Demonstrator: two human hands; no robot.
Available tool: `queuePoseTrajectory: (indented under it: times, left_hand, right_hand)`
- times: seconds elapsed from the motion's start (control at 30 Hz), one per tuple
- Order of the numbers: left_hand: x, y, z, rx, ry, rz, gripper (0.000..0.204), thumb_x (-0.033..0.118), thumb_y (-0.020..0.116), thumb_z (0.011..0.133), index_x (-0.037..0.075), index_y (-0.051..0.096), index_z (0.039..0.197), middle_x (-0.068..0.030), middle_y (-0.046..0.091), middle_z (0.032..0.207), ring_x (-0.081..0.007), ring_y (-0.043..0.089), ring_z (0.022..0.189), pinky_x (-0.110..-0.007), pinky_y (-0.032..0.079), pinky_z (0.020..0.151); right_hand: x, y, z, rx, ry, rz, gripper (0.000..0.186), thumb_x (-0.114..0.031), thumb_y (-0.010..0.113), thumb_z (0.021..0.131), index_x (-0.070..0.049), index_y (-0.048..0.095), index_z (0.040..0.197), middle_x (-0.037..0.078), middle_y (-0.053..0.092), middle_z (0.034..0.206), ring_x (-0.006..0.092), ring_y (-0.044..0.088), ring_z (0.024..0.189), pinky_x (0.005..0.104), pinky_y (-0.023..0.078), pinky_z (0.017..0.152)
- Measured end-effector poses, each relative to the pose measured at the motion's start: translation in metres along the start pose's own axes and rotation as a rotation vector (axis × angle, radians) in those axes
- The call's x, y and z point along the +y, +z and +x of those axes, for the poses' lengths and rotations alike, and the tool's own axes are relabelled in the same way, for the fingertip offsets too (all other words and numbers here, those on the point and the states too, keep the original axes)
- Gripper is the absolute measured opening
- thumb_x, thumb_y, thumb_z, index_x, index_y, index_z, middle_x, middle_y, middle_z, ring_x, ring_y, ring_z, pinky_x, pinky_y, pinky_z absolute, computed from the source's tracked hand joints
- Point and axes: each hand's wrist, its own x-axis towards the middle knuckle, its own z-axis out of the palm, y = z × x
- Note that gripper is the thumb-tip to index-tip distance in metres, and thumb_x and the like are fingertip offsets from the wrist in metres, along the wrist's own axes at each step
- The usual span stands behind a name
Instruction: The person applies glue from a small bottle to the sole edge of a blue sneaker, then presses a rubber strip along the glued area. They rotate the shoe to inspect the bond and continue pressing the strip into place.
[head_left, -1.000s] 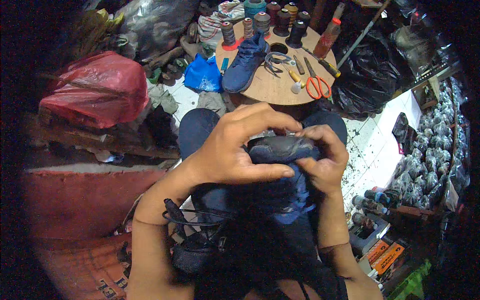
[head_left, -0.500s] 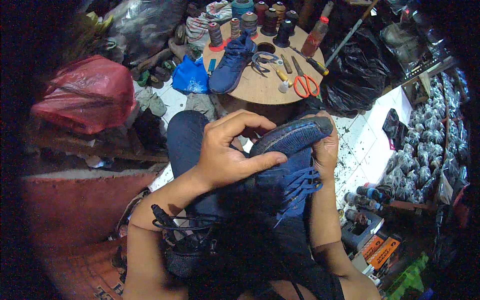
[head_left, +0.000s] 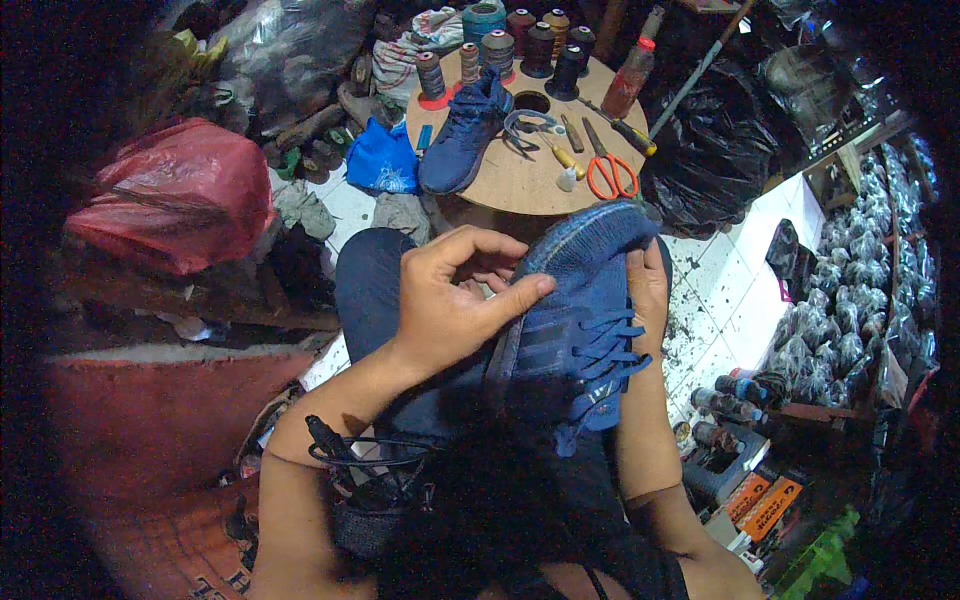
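A dark blue sneaker (head_left: pixel 580 320) with blue laces is held over my lap, its toe pointing away from me. My left hand (head_left: pixel 455 290) grips the left edge of the sneaker near the toe, thumb on top and fingers bent behind the sole edge. On the right side, my right hand (head_left: pixel 648 290) holds the shoe by the toe, most of its fingers hidden behind it. A matching blue sneaker (head_left: pixel 462 140) rests on the round wooden table (head_left: pixel 500 190) beyond my knees.
On the table are several thread spools (head_left: pixel 498 55), orange-handled scissors (head_left: pixel 608 165), a yellow-handled tool (head_left: pixel 565 160) and a bottle of reddish liquid (head_left: pixel 630 80). A red plastic bag (head_left: pixel 175 195) lies at left. Small plastic-wrapped bundles (head_left: pixel 835 300) fill the right side.
The sneaker has tilted so that its upper and laces now face me more, where before its toe was bent toward me. Both hands keep hold of it.
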Motion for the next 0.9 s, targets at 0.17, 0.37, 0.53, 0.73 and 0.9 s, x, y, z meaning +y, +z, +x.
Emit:
queuePoseTrajectory:
  times: [0.17,0.37,0.53,0.73,0.9]
  left_hand:
    - [-0.025,-0.001,0.007,-0.057,-0.238,-0.269,0.036,0.017,0.083,0.091,-0.002,0.067,0.118,-0.0061,0.071,0.102,-0.0083,0.067,0.089,-0.024,0.055,0.077]
    - [-0.054,0.005,-0.010,-0.266,-0.753,-0.966,0.051,0.043,0.052,0.108,0.001,0.060,0.137,-0.0117,0.071,0.125,-0.0186,0.068,0.113,-0.037,0.055,0.102]
    - [-0.061,0.009,-0.020,-0.303,-0.744,-1.099,0.051,0.042,0.050,0.109,-0.001,0.061,0.135,-0.0159,0.071,0.126,-0.0229,0.072,0.109,-0.038,0.059,0.098]
    - [-0.049,0.007,-0.019,-0.285,-0.663,-0.969,0.047,0.039,0.052,0.109,-0.002,0.064,0.129,-0.0125,0.074,0.116,-0.0170,0.073,0.099,-0.033,0.060,0.090]
    - [-0.044,0.008,-0.017,-0.262,-0.663,-0.928,0.044,0.036,0.051,0.110,-0.002,0.064,0.128,-0.0116,0.073,0.114,-0.0160,0.072,0.096,-0.032,0.059,0.090]
  right_hand:
    - [-0.004,0.010,0.002,0.138,0.185,0.029,0.041,-0.021,0.068,0.103,-0.002,0.059,0.138,0.009,0.071,0.123,0.0156,0.070,0.105,0.0294,0.057,0.093]
    - [-0.009,0.010,0.018,0.251,0.287,0.029,0.044,-0.031,0.066,0.105,-0.002,0.058,0.136,0.009,0.071,0.121,0.0185,0.072,0.102,0.0324,0.058,0.090]
    - [-0.006,0.009,0.026,0.245,0.312,0.108,0.049,-0.036,0.066,0.104,-0.004,0.055,0.140,0.011,0.069,0.124,0.0231,0.072,0.105,0.0362,0.059,0.091]
    - [0.002,0.004,0.023,0.242,0.343,0.148,0.053,-0.037,0.065,0.104,-0.004,0.053,0.144,0.012,0.069,0.126,0.0250,0.071,0.107,0.0393,0.058,0.093]
    - [0.008,0.003,0.024,0.250,0.348,0.141,0.054,-0.037,0.064,0.105,-0.004,0.052,0.146,0.012,0.068,0.128,0.0251,0.070,0.109,0.0400,0.058,0.094]
